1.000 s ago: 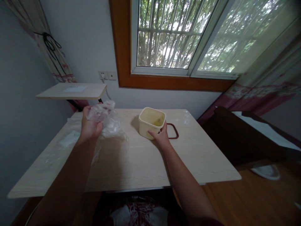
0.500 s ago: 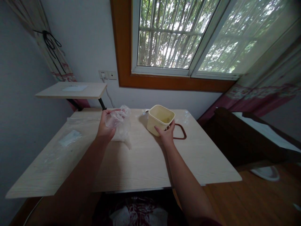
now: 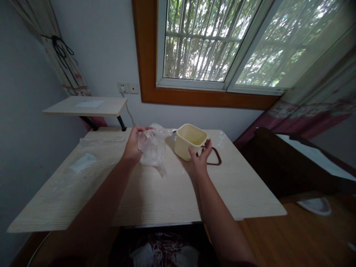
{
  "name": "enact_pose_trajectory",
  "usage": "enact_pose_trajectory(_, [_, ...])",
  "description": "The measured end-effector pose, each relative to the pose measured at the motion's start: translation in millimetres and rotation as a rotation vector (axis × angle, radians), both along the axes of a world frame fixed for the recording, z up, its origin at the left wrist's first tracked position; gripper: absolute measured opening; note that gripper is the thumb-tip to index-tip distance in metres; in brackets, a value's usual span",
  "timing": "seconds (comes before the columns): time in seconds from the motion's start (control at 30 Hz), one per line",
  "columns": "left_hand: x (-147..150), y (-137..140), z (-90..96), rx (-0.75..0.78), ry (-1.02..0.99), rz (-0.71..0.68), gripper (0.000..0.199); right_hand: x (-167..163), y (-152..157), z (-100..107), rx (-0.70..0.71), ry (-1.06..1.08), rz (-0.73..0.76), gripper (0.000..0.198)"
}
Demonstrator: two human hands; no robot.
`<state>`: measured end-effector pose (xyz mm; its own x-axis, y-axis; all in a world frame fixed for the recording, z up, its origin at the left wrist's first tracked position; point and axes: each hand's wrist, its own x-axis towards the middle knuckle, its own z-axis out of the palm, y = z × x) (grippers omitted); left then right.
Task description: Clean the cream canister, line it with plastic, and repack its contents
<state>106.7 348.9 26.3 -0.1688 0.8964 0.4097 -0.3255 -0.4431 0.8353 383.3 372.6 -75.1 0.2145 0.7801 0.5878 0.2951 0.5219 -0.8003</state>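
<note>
My left hand (image 3: 133,145) is closed on a crumpled clear plastic bag (image 3: 154,150), which hangs over the table left of the container. A cream square-mouthed container (image 3: 183,146) stands on the table, its top facing up and its inside looking bare. Its brown handle (image 3: 217,157) swings out to the right, low beside it. My right hand (image 3: 200,157) is at the container's near right corner, thumb and fingers spread apart, with part of the handle passing behind the fingers. Whether the fingertips still touch the container is hard to see.
Flat clear plastic with a white label (image 3: 83,162) lies on the left of the pale wooden table (image 3: 167,200). A small raised shelf (image 3: 111,106) with a paper stands at the back left. Behind are a wall socket (image 3: 128,88) and window; a dark piece of furniture (image 3: 267,167) is at right.
My left hand has carried the plastic bag to the right, closer to the container. My right hand's fingers have loosened and spread away from the container, which stays in about the same place.
</note>
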Motion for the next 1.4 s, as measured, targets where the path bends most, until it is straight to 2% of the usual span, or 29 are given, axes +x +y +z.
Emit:
enact_pose_trajectory(0.1, [-4,1,5.3,0.016,0.109,0.070,0.035,0,-11,7,0.154,0.031,-0.276,0.056])
enact_pose_trajectory(0.2, [-6,-2,12.8,0.047,0.194,0.113,0.031,-4,-25,9,0.242,-0.034,-0.374,0.030])
enact_pose_trajectory(0.27, [-5,-4,18.6,0.054,0.214,0.119,0.029,-11,-34,9,0.279,-0.098,-0.327,0.023])
enact_pose_trajectory(0.37, [-3,-7,26.7,0.065,0.236,0.127,0.025,-25,-44,7,0.311,-0.257,-0.035,0.022])
enact_pose_trajectory(0.47, [-1,-10,32.5,0.080,0.250,0.147,0.025,-43,-49,6,0.224,-0.388,0.281,0.037])
enact_pose_trajectory(0.53, [0,-10,34.8,0.076,0.234,0.155,0.027,-53,-49,6,0.146,-0.424,0.348,0.050])
enact_pose_trajectory(0.6, [0,-10,35.3,0.062,0.215,0.159,0.027,-58,-46,4,0.086,-0.436,0.337,0.045])
enact_pose_trajectory(0.7, [-6,-6,32.6,0.046,0.170,0.175,0.028,-55,-40,-1,0.014,-0.395,0.319,0.016])
enact_pose_trajectory(0.87, [-27,6,27.5,0.026,-0.011,0.260,0.029,-44,-33,-9,-0.133,-0.220,0.250,0.027])
enact_pose_trajectory(1.03, [-47,12,29.1,0.052,-0.090,0.389,0.034,-42,-30,-11,-0.238,-0.060,0.290,0.036])
enact_pose_trajectory(1.17, [-48,11,30.8,0.069,-0.109,0.383,0.036,-43,-30,-14,-0.248,-0.065,0.324,0.035])
enact_pose_trajectory(1.3, [-41,5,35.8,0.087,-0.082,0.346,0.033,-44,-34,-13,-0.189,0.000,0.276,0.022])
enact_pose_trajectory(1.4, [-33,-1,41.3,0.083,-0.021,0.312,0.030,-46,-41,-2,-0.034,-0.073,0.223,0.038])
